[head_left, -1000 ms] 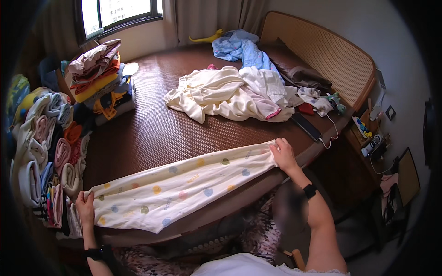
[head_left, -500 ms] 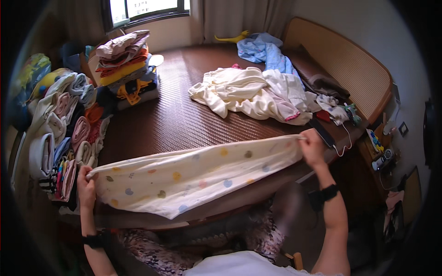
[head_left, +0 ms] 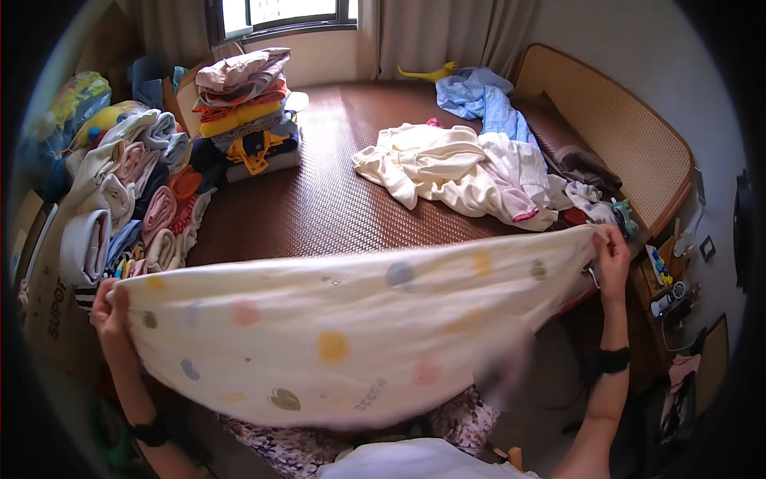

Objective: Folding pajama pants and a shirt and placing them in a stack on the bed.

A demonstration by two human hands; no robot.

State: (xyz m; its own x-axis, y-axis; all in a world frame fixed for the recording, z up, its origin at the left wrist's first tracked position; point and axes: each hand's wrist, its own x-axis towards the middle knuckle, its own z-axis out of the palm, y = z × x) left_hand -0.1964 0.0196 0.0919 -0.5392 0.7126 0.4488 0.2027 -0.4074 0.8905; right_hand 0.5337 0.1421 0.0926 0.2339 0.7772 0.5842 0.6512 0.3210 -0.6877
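A large cream cloth (head_left: 335, 307) printed with yellow, blue, pink and green shapes stretches between my two hands, above the near edge of the bed. My left hand (head_left: 112, 307) is closed on its upper left corner, and my right hand (head_left: 612, 259) pinches the upper right corner. The lower edge sags in a curve over my lap and looks slightly blurred. Past the cloth, a loose heap of cream clothes (head_left: 435, 164) lies on the brown woven mat (head_left: 311, 215), with a white garment (head_left: 511, 164) against its right side.
A tall stack of folded clothes (head_left: 247, 104) stands at the far left of the bed. Rolled and folded clothes (head_left: 159, 203) crowd the left edge. Near the headboard (head_left: 610, 132) are a blue garment (head_left: 479, 96) and a yellow toy (head_left: 431, 72). A cluttered side table (head_left: 666, 299) stands right.
My hands have moved farther apart, the left one leftward and the right one rightward. The cloth is spread wider and hangs lower. The whole view has shifted slightly.
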